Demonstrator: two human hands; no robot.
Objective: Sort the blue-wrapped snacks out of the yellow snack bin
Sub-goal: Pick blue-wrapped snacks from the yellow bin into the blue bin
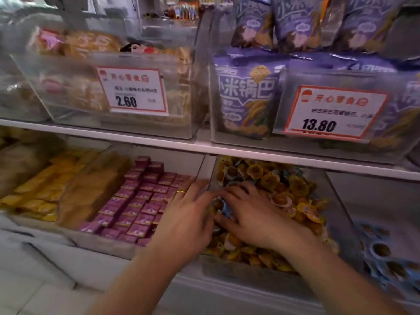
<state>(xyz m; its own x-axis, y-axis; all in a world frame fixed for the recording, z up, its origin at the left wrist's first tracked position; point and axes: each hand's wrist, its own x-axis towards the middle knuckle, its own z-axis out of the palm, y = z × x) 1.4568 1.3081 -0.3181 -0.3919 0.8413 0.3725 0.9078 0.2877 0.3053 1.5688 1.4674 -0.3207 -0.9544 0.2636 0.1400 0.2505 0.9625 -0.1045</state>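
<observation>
While my forearms reach in from the near edge of the lower shelf (227,153), both my hands meet over the clear bin (250,272) of yellow-wrapped snacks (297,185). My left hand (184,221), a ring (181,191) on one finger, lies with its fingers extended across the bin's left wall, its fingertips touching a blue-wrapped snack (223,206). My right hand (252,212) rests spread on the heap just right of that same piece, its fingers curving round it; whether either hand truly pinches it I cannot tell, the frame being blurred. That blue piece sits at the near left of the heap, and a few more blue wrappers show farther back among the yellow ones (278,172). Loosely piled as the snacks are, I judge that a hasty lift could drag yellow pieces over the low wall into the purple boxes (136,201) at left. Buried blue ones might also be missed. At far right lies a bin of blue packs (384,253); farther up stand bagged snacks (247,94) and price cards (133,92).
</observation>
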